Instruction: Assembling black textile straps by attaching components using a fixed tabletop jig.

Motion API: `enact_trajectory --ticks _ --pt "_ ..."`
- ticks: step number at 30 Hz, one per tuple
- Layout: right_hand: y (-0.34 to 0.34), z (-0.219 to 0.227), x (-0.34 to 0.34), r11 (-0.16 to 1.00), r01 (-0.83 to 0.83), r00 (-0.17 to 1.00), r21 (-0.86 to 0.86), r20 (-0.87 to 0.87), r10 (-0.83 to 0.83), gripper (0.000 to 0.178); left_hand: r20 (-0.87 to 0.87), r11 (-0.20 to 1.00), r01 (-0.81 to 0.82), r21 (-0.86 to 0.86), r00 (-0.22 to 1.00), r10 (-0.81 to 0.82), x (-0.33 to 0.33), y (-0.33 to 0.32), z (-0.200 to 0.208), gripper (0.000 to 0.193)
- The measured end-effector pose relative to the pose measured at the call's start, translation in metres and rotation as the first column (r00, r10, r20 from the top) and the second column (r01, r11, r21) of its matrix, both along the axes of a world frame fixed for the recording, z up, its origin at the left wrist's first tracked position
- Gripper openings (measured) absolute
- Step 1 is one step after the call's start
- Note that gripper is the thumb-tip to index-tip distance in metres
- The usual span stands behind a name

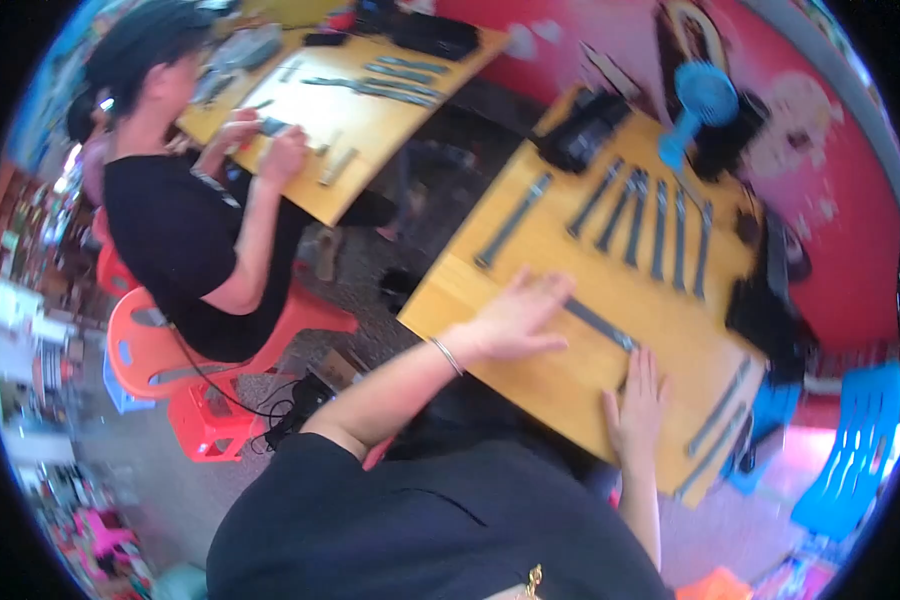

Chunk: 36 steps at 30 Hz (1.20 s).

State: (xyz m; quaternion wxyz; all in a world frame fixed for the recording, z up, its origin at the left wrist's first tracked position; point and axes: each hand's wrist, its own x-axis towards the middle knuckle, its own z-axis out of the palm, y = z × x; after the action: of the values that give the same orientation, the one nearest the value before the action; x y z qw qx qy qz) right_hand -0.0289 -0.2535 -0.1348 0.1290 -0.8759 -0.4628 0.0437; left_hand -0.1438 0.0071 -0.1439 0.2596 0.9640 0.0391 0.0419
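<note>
A dark, narrow strap with a shiny end lies flat on the wooden table in front of me. My left hand rests with stretched fingers over its far-left end, hiding that end. At the shiny end, the fingertips of my right hand touch or nearly touch the strap. The right fingers are straight and the thumb stands apart. Another such strap lies alone beyond my left hand. Several more straps lie in a row at the far side, and two straps lie at the right edge.
A blue fan and a black bag stand at the table's back. To the left, a person on an orange chair works at another table with more straps. A blue chair is at right.
</note>
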Motion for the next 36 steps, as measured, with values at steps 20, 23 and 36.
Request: enact_trajectory --ticks 20,23,36 --pt "-0.043 0.027 0.01 0.777 0.31 0.95 0.548 -0.199 -0.239 0.039 0.859 0.868 0.493 0.058 0.418 -0.295 -0.015 -0.122 0.261 0.018" --pt "-0.08 0.044 0.034 0.762 0.412 0.874 0.5 0.018 -0.485 0.03 0.892 0.842 0.534 0.078 0.339 -0.298 -0.001 -0.142 0.264 0.026" --pt "-0.187 0.007 0.072 0.627 0.771 0.637 0.116 -0.136 -0.759 0.048 0.818 0.925 0.373 0.074 0.508 -0.27 -0.012 -0.096 0.229 0.034"
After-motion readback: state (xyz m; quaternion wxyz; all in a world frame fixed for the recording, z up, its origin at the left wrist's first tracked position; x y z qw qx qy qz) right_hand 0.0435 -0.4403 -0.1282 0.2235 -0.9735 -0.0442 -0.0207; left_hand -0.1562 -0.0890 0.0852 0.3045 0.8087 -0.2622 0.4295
